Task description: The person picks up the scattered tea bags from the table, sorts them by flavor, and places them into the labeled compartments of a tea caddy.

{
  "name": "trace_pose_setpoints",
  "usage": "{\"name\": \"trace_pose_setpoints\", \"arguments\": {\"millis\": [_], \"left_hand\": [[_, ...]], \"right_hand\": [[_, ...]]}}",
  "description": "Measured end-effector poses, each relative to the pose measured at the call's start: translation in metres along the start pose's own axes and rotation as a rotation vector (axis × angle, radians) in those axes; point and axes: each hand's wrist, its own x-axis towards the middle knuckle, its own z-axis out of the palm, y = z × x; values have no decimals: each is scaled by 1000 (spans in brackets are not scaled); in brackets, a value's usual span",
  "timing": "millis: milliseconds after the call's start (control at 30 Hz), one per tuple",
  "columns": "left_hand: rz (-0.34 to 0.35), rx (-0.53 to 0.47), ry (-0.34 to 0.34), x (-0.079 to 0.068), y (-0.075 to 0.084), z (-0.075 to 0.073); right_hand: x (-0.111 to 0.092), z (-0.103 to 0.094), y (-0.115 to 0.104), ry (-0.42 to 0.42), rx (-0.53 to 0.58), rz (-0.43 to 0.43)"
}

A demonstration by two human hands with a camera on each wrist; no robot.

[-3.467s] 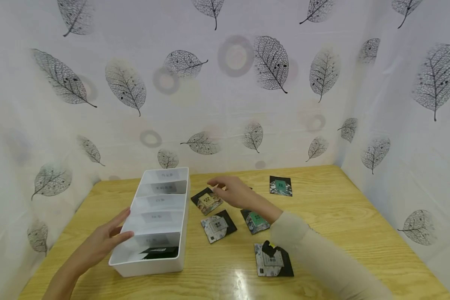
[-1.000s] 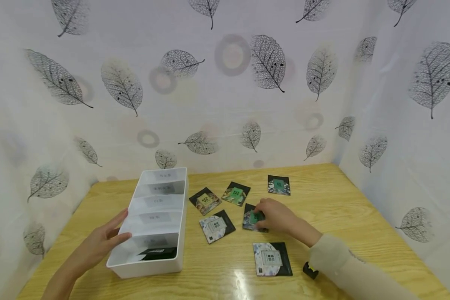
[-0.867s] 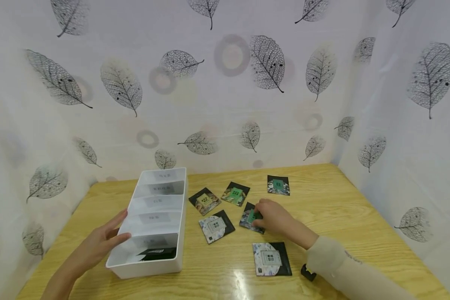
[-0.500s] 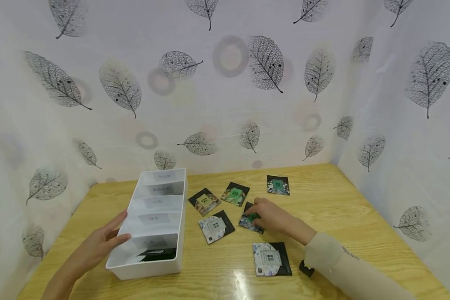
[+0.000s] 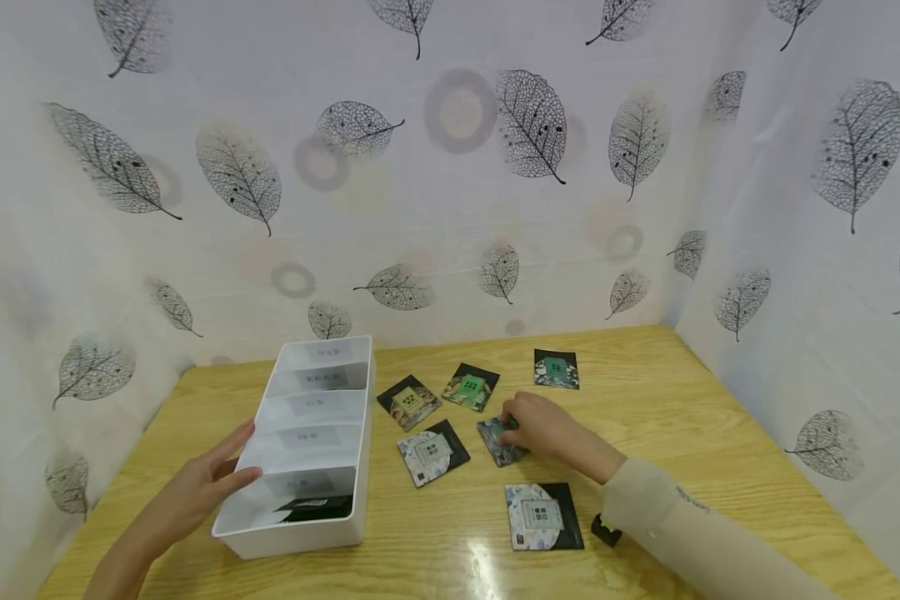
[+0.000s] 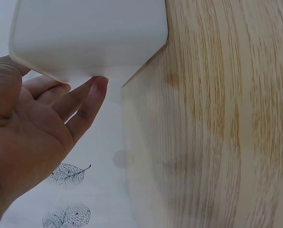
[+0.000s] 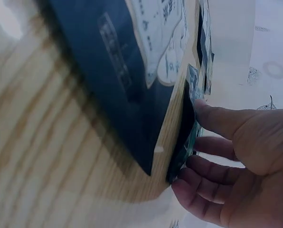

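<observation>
My left hand (image 5: pixel 195 496) holds the left rim of a long white divided box (image 5: pixel 365 500), thumb over the edge and fingers against the outer wall; the left wrist view shows fingertips touching that wall. My right hand (image 5: pixel 543 429) pinches a dark patterned tea sachet (image 5: pixel 492 433) with a green label, right of the box. In the right wrist view, the thumb lies on the sachet's face and the other fingers curl at its edge, close over the table. The fingers hide much of its label in the head view. Dark sachets (image 5: pixel 318 507) lie in the box's nearest compartment.
Around the right hand lie a yellow-label sachet (image 5: pixel 410 402), a green-label one (image 5: pixel 470 387), another green-label one (image 5: pixel 557 368) farther back, and two white floral ones (image 5: pixel 543 517), (image 5: pixel 432 452). A leaf-print curtain (image 5: pixel 450 208) borders the wooden table (image 5: pixel 667 400).
My right hand came from above the back sachets to the green-label sachet, which has shifted slightly left and turned. Its fingers have drawn in on it. The left hand stays at the box.
</observation>
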Motion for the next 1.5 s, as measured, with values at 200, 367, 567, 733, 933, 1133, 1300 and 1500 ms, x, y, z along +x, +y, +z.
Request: {"name": "trace_pose_setpoints", "arguments": {"millis": [200, 367, 567, 733, 933, 1133, 1300, 1500], "left_hand": [[2, -4, 1, 0, 1, -1], [2, -17, -2, 1, 2, -2], [-24, -17, -12, 0, 1, -1], [-26, -36, -18, 0, 1, 0], [-37, -27, -12, 0, 2, -2], [-21, -13, -14, -1, 1, -1], [-18, 0, -5, -1, 2, -1], [-10, 6, -4, -1, 3, -1]], "right_hand": [[2, 4, -1, 36, 20, 48], [4, 0, 4, 118, 16, -164], [10, -12, 5, -124, -44, -378], [11, -14, 1, -245, -88, -326], [14, -16, 4, -249, -77, -272], [17, -23, 22, -274, 72, -192], [16, -31, 41, -231, 229, -196], [9, -47, 56, -156, 436, -154]]}}
